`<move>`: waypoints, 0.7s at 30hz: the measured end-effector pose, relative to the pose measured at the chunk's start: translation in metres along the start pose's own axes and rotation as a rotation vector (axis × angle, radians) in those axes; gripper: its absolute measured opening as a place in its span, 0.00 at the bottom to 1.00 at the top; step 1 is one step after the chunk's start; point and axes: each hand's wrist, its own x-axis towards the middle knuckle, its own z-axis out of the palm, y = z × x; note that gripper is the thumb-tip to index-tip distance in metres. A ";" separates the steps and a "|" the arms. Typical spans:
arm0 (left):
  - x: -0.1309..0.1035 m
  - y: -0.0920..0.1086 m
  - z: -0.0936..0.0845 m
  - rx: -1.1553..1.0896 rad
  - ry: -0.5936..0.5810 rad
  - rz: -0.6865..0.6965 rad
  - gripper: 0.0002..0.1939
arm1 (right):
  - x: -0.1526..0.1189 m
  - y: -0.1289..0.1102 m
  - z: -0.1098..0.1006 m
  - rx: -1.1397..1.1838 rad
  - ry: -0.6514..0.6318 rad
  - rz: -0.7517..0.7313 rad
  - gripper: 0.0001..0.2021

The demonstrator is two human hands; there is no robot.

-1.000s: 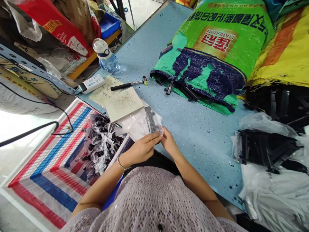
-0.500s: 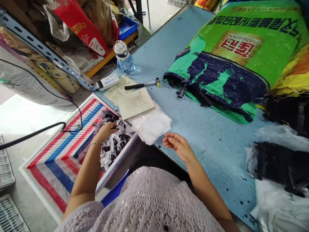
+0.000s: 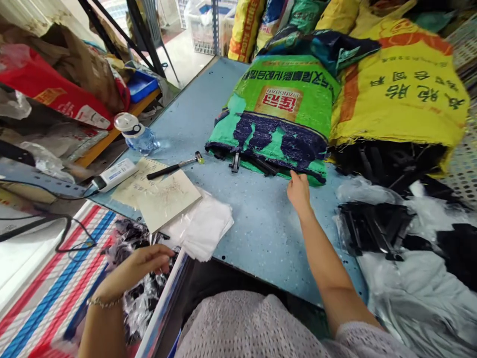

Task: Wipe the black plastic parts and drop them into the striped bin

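Note:
My left hand (image 3: 147, 266) hovers over a bin lined with striped sheeting (image 3: 55, 278), fingers loosely stretched out with nothing in them. Below it lie small clear-bagged dark parts (image 3: 139, 308). My right hand (image 3: 299, 193) is at the lower lip of a green printed sack (image 3: 286, 87), its fingers curled in at the opening. What those fingers hold, if anything, is hidden. Black plastic parts (image 3: 263, 164) poke out of the sack's mouth. A stack of thin white bags (image 3: 208, 226) rests near the table edge, partly under a pale square pad (image 3: 169, 199).
On the blue table (image 3: 257, 219) lie a small hammer (image 3: 173, 166), a white corded device (image 3: 117, 174) and a water bottle (image 3: 137, 134). A yellow sack (image 3: 402, 94) with black parts stands at the right, near bagged black pieces (image 3: 372, 226). Cables (image 3: 69, 228) cross the bin's left side.
My right hand has moved from beside the white bags out to the green sack's mouth. My left hand has lifted from among the bagged parts, and its fingers have straightened. The view has swung right.

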 end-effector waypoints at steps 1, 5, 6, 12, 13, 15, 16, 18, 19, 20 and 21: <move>0.008 0.028 0.009 -0.048 -0.068 0.064 0.19 | 0.022 0.004 -0.011 -0.099 0.016 0.029 0.26; 0.110 0.147 0.057 0.017 -0.100 0.280 0.28 | 0.085 -0.005 -0.037 -0.076 0.126 -0.049 0.31; 0.148 0.175 0.069 0.020 -0.151 0.305 0.31 | 0.097 -0.009 -0.040 -0.025 0.163 -0.128 0.34; 0.349 0.288 0.076 0.101 0.168 0.387 0.30 | 0.121 -0.003 -0.032 0.064 0.109 -0.433 0.28; 0.369 0.295 0.064 0.112 0.245 0.409 0.29 | 0.118 0.004 -0.029 0.032 0.084 -0.463 0.24; 0.398 0.302 0.036 0.243 0.337 0.499 0.28 | 0.113 0.016 -0.025 -0.064 0.060 -0.516 0.19; 0.409 0.302 0.022 0.345 0.356 0.550 0.28 | 0.114 0.021 -0.024 -0.126 0.077 -0.515 0.20; 0.427 0.304 -0.004 0.551 0.374 0.618 0.25 | 0.127 0.024 -0.028 -0.267 0.153 -0.436 0.21; 0.437 0.307 -0.016 0.628 0.384 0.627 0.24 | 0.140 0.022 -0.033 -0.326 0.196 -0.369 0.22; 0.447 0.312 -0.025 0.672 0.397 0.618 0.22 | 0.157 0.019 -0.038 -0.366 0.232 -0.299 0.22; 0.459 0.319 -0.033 0.681 0.411 0.598 0.22 | 0.176 0.014 -0.045 -0.394 0.256 -0.243 0.23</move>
